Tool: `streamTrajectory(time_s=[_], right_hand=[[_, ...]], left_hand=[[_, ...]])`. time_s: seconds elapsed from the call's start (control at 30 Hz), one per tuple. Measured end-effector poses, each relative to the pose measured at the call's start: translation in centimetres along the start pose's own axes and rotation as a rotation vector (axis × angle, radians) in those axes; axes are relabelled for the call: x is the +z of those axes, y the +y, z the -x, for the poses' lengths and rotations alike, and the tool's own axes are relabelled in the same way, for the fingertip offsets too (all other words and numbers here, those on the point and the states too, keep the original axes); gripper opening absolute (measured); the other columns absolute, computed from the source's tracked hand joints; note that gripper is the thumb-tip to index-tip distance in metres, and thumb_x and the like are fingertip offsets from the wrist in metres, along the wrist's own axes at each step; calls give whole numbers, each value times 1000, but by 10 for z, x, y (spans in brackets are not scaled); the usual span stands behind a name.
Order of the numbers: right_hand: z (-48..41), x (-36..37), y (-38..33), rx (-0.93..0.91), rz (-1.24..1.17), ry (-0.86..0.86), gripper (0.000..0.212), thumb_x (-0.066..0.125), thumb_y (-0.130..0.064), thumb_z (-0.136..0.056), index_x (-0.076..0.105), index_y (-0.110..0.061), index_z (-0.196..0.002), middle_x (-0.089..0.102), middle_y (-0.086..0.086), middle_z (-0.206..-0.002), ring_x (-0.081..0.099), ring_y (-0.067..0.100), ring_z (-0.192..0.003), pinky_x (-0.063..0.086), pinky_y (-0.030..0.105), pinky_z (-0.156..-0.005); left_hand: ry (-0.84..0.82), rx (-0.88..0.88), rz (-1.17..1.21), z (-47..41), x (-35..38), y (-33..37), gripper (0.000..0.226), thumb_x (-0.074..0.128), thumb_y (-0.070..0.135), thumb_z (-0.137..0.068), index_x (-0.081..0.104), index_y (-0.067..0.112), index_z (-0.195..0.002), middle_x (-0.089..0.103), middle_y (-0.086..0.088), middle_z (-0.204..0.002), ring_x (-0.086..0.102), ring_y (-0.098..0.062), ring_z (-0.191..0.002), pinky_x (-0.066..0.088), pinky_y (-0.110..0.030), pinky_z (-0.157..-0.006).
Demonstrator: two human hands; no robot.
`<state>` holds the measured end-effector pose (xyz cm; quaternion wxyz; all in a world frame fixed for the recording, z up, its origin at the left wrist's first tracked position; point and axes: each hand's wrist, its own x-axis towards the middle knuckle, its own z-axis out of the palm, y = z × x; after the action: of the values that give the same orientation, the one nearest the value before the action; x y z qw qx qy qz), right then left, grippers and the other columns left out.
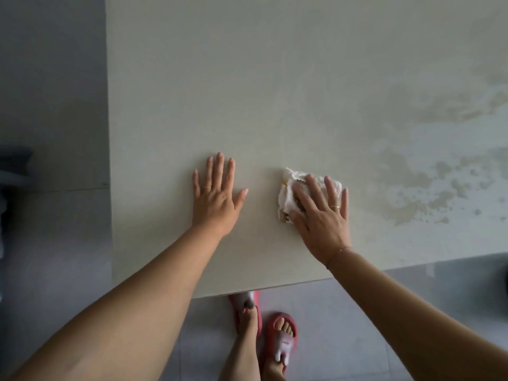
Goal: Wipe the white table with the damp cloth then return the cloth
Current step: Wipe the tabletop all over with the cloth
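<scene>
Desk (275, 78): white top that fills most of the view. Its left edge runs straight down the picture; its near edge slants up to the right, close to the person's body. The near left corner is hidden under the left forearm.
Open room: the whole far half and the left strip of the desk are bare; the widest free stretch lies ahead of both hands.
Patches (428, 185): blotchy, darker marks spread over the right side of the desk, to the right of the cloth and apart from it; more run toward the far right edge of the view.
Floor (52, 78): grey tiles beyond the left edge and below the near edge.
Slippers (280, 336): red pair on the floor, toes at or just under the near edge.
Left hand (215, 202): flat on the desk, palm down, fingers spread, grip released and holding nothing. It lies well in from the left edge, left of the cloth and not touching it. A ring shows on one finger.
Right hand (321, 218): palm down on top of the cloth, fingers spread and pressing it to the desk rather than clenched round it. A ring shows on one finger.
Cloth (286, 196): white, crumpled, on the desk under the right hand, about mid-width, well in from the near edge; its left part sticks out past the fingers.
</scene>
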<state>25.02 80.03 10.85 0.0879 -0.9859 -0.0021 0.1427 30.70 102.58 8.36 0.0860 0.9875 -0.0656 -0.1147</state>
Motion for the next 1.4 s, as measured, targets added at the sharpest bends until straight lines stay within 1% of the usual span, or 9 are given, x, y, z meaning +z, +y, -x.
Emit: streamTrajectory(time_s=[0.1,0.3,0.5,0.67,0.77,0.87,1.07,1.27,1.4], right_hand=[[1,7,-33,53,-13,1,59,25,-50,-93,18,-34,-149,5,-3,-159,-1,29,-146,-5,48,-117],[-3,8,-34,-316,119,-57,54,29,-46,-97,17,-37,-148,16,-4,-158,10,26,-145,3,48,-117],[-35,-1,-40,197,-70,81,55,39,-35,-97,20,-28,-149,15,1,-158,8,29,-146,6,49,-117],[-24,3,-46,-336,89,-30,53,29,-41,-96,25,-29,-148,22,-2,-156,17,27,-144,13,51,-116],[-60,-11,-9,-114,58,-11,54,31,-39,-98,16,-31,-149,13,-3,-158,7,24,-146,0,45,-118],[-72,-16,-20,150,-78,56,54,33,-37,-99,16,-30,-150,8,-3,-159,3,24,-146,-3,44,-117],[-55,-14,-26,-457,117,-79,56,37,-38,-95,21,-30,-148,20,-4,-157,16,27,-144,9,52,-116],[-112,-30,-4,63,-73,61,54,37,-34,-98,20,-29,-149,11,-2,-159,5,25,-146,-1,46,-117],[-87,-18,-31,-288,11,-8,54,37,-37,-96,26,-28,-148,20,-3,-157,14,29,-145,9,53,-116]], left_hand=[[-4,5,-5,0,0,1,71,38,48,-94,8,17,-151,3,-9,-159,1,-26,-147,-11,-46,-114],[-40,19,-4,-1,-6,0,74,46,45,-93,8,16,-150,3,-10,-159,2,-28,-147,-8,-47,-114],[-20,17,14,-1,-5,1,72,48,44,-93,17,13,-149,12,-13,-157,11,-31,-145,-1,-51,-114],[-21,18,7,-1,-7,1,66,30,46,-93,15,14,-148,12,-13,-157,12,-31,-145,2,-52,-114],[-38,5,27,-1,-7,0,67,28,46,-93,7,18,-149,-2,-6,-157,2,-26,-147,-8,-47,-115],[-9,-14,37,-8,-12,4,66,33,44,-93,15,15,-150,8,-9,-158,7,-27,-146,-5,-48,-114],[74,-55,68,-62,-25,14,63,43,35,-96,19,11,-150,9,-11,-159,7,-28,-146,-7,-44,-115],[29,-18,20,-87,-21,13,68,40,42,-96,12,12,-150,7,-11,-159,4,-27,-147,-3,-46,-116],[17,-16,9,-86,-20,13,72,47,40,-93,14,10,-150,11,-14,-158,8,-30,-146,3,-50,-116]])
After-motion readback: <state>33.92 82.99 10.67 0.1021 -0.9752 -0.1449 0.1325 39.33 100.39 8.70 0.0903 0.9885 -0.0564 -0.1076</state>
